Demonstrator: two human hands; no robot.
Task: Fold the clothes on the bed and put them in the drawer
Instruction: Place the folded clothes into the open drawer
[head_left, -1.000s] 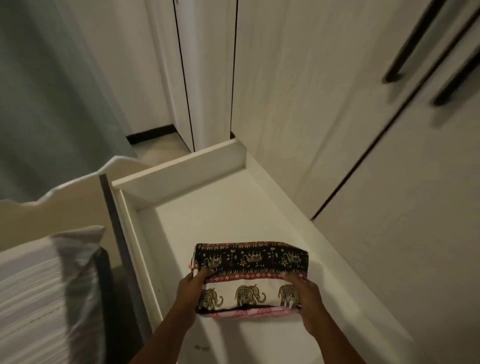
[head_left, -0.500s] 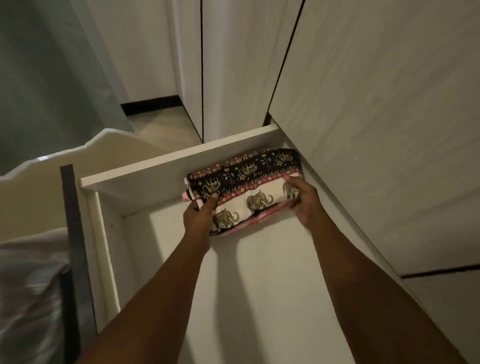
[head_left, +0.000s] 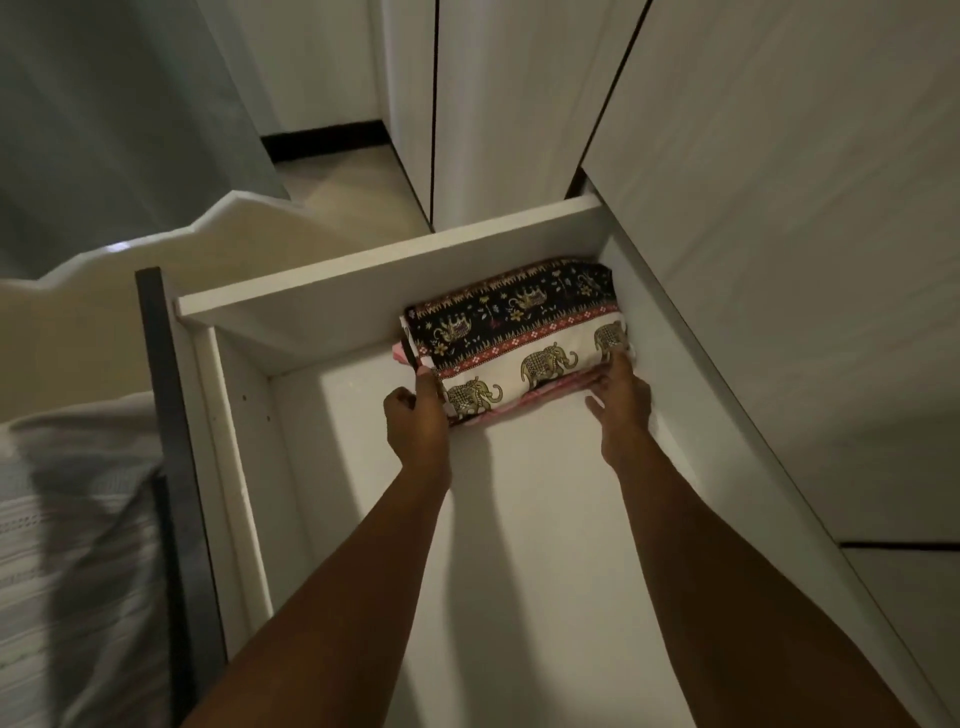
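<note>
Contact with the folded cloth (head_left: 524, 332) is made along its near edge by both grips. The left grip (head_left: 415, 421) is set at the near left corner. One digit is laid straight up against the cloth's left end and the rest are curled back. That corner is covered by the hand, so whether any fabric is pinched cannot be told. The right grip (head_left: 626, 397) is spread open, its fingers (head_left: 618, 364) laid nearly straight on the near right edge and the thumb held apart; nothing is clasped by it. Both bare forearms are stretched forward from the bottom of the view, where the elbows are cut off.

The cloth, printed with elephants on a pale band below a dark patterned band, is laid flat on the bottom of the drawer (head_left: 332, 301). It is placed in the far right corner, against the far wall and just beside the right wall. A pink layer is seen at its near and left edges; what is folded inside is hidden. The drawer's right side is overhung by pale cupboard doors (head_left: 779, 208). To the left, a dark bar (head_left: 166, 415) and striped bedding (head_left: 72, 545) are seen dim and blurred, with a scalloped headboard (head_left: 104, 291) and a grey curtain (head_left: 104, 130) beyond.
</note>
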